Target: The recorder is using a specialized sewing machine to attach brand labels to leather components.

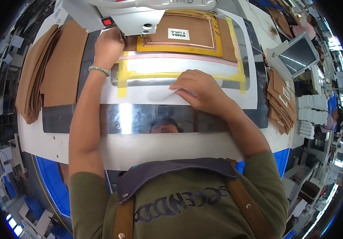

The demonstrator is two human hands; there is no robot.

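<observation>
My right hand (204, 91) is closed in a pinch on a small thin white sheet (161, 95), low over the larger white sheet on the work surface. Up at the left, my left hand (109, 47) is curled at the lower edge of a white machine head (139, 24); its fingertips are partly hidden there, and what they hold cannot be made out. Right of it lies a yellow frame (219, 40) around a brown piece (201, 28) bearing a white printed label (178, 34). Yellow tape (122, 77) borders a white strip (171, 65) in front of the frame.
Stacked brown pieces (61, 65) lie at the left; more labelled brown pieces (279, 101) sit at the right beside a grey monitor (299, 54). A shiny metal plate (211, 121) runs along the front. Blue bins (54, 187) stand below the table. Other people are in the right background.
</observation>
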